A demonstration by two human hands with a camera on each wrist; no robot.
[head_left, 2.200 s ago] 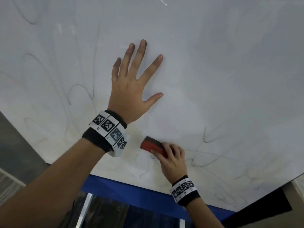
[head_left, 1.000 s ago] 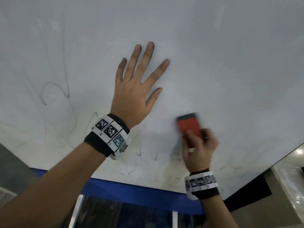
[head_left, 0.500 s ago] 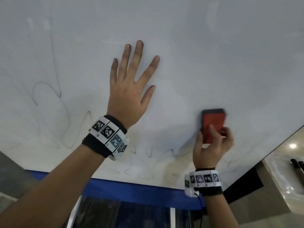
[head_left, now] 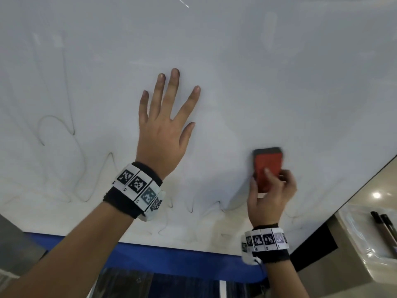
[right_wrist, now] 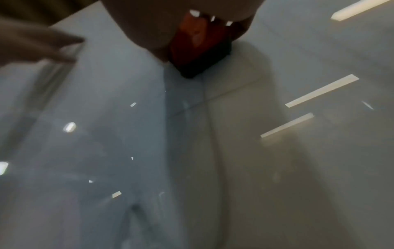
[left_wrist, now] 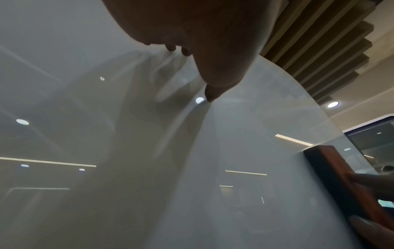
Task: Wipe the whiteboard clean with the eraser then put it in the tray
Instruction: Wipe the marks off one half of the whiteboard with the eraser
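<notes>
The whiteboard fills most of the head view, with faint looping marker lines at its left and along its lower edge. My left hand lies flat on the board with fingers spread. My right hand grips a red eraser with a dark felt base, pressed upright against the board at lower right. The eraser shows at the right of the left wrist view, and the eraser sits under my palm in the right wrist view. A pale tray stands at far right.
Two dark markers lie in the tray. A blue band runs under the board's bottom edge. The board's right edge slants down toward the tray. A slatted ceiling panel shows beyond the board.
My right hand has carried the eraser from the board's lower middle to the right and turned it upright; in the last half second it has hardly shifted. The left hand stays flat on the board.
</notes>
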